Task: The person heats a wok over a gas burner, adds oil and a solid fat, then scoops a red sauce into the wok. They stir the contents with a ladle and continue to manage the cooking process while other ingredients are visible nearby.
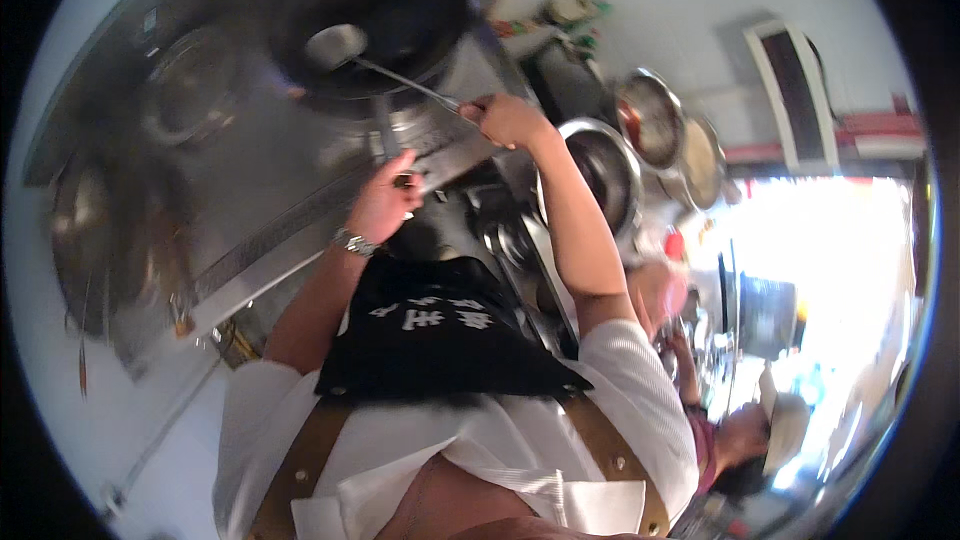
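My right hand grips the long metal handle of a cooking ladle. The ladle's pale round head rests or hovers inside a large dark wok on the stainless steel range, at the top of the view. A straight metal handle runs from the wok toward me. Just below its end is my left hand, fingers curled, near the range's front edge. Something small and dark shows among those fingers, but I cannot make out whether it is held.
Metal bowls hold food to the right, beside a wide steel basin. A round pan sits left on the steel range top. Farther right, a person in a hat stands near a bright opening.
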Demonstrator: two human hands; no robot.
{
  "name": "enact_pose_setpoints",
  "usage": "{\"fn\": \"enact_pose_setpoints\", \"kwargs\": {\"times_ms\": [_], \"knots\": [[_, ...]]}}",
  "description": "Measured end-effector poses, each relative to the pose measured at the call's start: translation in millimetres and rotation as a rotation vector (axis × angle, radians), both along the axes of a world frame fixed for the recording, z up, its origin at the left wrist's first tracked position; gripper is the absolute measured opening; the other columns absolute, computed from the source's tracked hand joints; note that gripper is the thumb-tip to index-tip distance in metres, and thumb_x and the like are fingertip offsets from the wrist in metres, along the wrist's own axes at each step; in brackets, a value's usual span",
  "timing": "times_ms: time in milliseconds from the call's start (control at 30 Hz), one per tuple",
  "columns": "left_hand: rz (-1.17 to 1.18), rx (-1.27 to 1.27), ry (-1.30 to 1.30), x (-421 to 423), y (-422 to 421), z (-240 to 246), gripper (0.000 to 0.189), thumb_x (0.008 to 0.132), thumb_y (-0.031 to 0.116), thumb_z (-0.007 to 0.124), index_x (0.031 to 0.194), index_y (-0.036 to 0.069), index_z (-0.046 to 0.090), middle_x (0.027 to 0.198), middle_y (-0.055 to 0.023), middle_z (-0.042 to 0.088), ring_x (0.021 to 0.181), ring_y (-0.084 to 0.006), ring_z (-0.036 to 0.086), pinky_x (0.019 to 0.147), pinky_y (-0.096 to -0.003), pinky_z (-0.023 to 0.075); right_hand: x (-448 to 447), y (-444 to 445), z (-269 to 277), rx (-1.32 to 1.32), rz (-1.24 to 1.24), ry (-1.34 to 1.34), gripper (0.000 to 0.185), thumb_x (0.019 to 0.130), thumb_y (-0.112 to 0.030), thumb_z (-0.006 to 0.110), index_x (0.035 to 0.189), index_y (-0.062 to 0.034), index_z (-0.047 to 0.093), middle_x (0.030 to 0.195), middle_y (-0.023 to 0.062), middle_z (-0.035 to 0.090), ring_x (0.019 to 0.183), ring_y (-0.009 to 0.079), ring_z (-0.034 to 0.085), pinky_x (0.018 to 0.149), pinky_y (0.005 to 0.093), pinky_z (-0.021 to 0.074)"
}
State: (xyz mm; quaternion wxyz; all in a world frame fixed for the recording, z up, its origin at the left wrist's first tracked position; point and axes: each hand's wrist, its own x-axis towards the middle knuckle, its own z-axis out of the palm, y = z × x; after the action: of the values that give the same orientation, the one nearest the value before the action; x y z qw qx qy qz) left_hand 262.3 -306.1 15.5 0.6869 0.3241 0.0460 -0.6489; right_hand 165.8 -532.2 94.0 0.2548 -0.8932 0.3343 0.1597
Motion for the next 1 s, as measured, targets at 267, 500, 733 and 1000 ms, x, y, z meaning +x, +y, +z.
{"fn": "enact_pose_setpoints", "kwargs": {"times_ms": [267, 500, 733, 1000], "knots": [[0.068, 0.014, -0.019, -5, 0, -4, 0.03, 0.09, 0.028, 0.061, 0.114, 0.01, 0.057, 0.073, 0.0009, 0.052, 0.061, -0.0087, 0.049, 0.058, -0.0249, 0.0386, 35, 22, -28, -0.233, 0.129, 0.026, 0.035, 0.093, -0.031, 0.043, 0.103, -0.0068, 0.067, 0.1, 0.0188, 0.067, 0.097, 0.0345, 0.063, 0.084, 0.0428, 0.05], [0.07, 0.07, -0.043, 5, 6, -13, 0.03, 0.091, 0.028, 0.058, 0.115, 0.01, 0.057, 0.072, 0.0011, 0.05, 0.058, -0.0093, 0.044, 0.056, -0.0251, 0.0364, -1, 16, -6, -0.023, -0.057, 0.066, 0.043, 0.092, -0.037, 0.043, 0.099, -0.0026, 0.069, 0.106, 0.0186, 0.066, 0.103, 0.0335, 0.062, 0.09, 0.0411, 0.0484], [-0.033, 0.036, -0.755, -1, 10, -20, 0.033, 0.092, 0.013, 0.055, 0.124, 0.008, 0.051, 0.078, -0.0006, 0.049, 0.066, -0.0091, 0.045, 0.06, -0.023, 0.0402, 31, 58, -23, -0.321, 0.225, 0.035, 0.028, 0.088, -0.022, 0.049, 0.095, -0.0036, 0.07, 0.104, 0.0144, 0.068, 0.097, 0.0299, 0.066, 0.083, 0.0411, 0.0528], [0.08, 0.041, -0.015, -1, 7, -5, 0.024, 0.09, 0.025, 0.061, 0.108, 0.009, 0.059, 0.072, -0.0033, 0.055, 0.058, -0.0144, 0.05, 0.057, -0.0277, 0.0424, -20, -3, 45, -0.08, -0.085, 0.132, 0.045, 0.091, -0.045, 0.048, 0.106, -0.0075, 0.067, 0.103, 0.0205, 0.065, 0.097, 0.0376, 0.062, 0.086, 0.0457, 0.0481]]}}
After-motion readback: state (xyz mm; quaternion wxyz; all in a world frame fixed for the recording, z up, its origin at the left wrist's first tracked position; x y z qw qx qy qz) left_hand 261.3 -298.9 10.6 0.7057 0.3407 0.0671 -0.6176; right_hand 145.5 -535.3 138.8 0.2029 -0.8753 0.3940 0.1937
